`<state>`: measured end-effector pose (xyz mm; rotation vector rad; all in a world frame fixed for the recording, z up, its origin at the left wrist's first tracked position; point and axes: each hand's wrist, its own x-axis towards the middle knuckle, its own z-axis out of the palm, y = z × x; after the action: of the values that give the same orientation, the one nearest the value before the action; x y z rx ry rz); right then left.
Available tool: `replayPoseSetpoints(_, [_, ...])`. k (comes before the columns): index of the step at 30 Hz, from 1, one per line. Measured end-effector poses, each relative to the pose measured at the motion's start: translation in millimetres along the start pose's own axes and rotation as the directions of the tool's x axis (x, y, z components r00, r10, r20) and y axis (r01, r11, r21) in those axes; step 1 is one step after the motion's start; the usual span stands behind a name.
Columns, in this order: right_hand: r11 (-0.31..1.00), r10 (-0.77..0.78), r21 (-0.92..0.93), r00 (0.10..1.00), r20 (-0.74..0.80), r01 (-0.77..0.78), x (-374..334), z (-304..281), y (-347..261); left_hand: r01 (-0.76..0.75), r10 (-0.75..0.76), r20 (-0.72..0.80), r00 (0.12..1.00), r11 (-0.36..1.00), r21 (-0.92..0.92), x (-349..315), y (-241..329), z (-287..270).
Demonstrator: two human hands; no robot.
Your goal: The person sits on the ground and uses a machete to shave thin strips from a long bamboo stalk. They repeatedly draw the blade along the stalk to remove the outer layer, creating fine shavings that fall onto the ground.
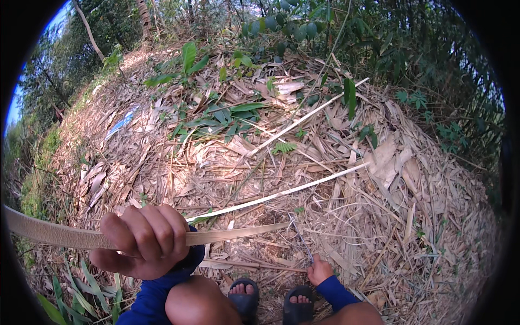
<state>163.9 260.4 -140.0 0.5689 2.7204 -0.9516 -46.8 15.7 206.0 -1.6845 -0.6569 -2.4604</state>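
My left hand (147, 238) is closed around a long, flat bamboo strip (235, 234). The strip runs out past the left edge of the picture on one side. Its other end points right, between my knees and the ground litter. Lower right of centre, my right hand (320, 270) grips a thin-bladed knife (301, 237), whose handle is hidden in my fist. The blade slants up and left, its upper part at the strip's right end; whether they touch I cannot tell. Fine pale shavings (346, 208) curl on the ground just right of the blade.
Another pale strip (281, 193) lies across the litter beyond my hands, and a further one (309, 119) slants farther back. Dry bamboo leaves (384, 162) cover the sloping ground. A blue scrap (120, 124) lies at left. My sandalled feet (244, 297) stand below; dense bushes (433, 70) rise behind.
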Motion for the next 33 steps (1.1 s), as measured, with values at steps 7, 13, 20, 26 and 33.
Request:
replayPoseSetpoints(7, [0.977, -0.134, 0.158, 0.989, -0.063, 0.142, -17, -15, -57, 0.001, -0.001, -0.002, 1.0, 0.998, 0.068, 2, 7, -2])
replayPoseSetpoints(13, [0.989, -0.058, 0.132, 0.998, -0.02, 0.061, -8, -3, -33, -0.011, 0.012, -0.009, 1.0, 0.998, 0.063, 0, 4, 0])
replayPoseSetpoints(20, [0.995, 0.026, 0.095, 1.0, 0.003, -0.026, -3, 8, -18, -0.022, 0.026, -0.047, 0.999, 0.996, 0.083, 0, 4, 2])
replayPoseSetpoints(26, [0.996, 0.088, 0.003, 0.995, 0.054, -0.088, 0, 16, -26, -0.025, 0.065, -0.172, 0.983, 0.974, 0.226, 12, 25, 6])
replayPoseSetpoints(33, [0.991, -0.01, 0.13, 0.997, 0.079, -0.001, -7, 8, -35, 0.009, 0.029, -0.146, 0.989, 0.967, 0.255, 16, 19, 9])
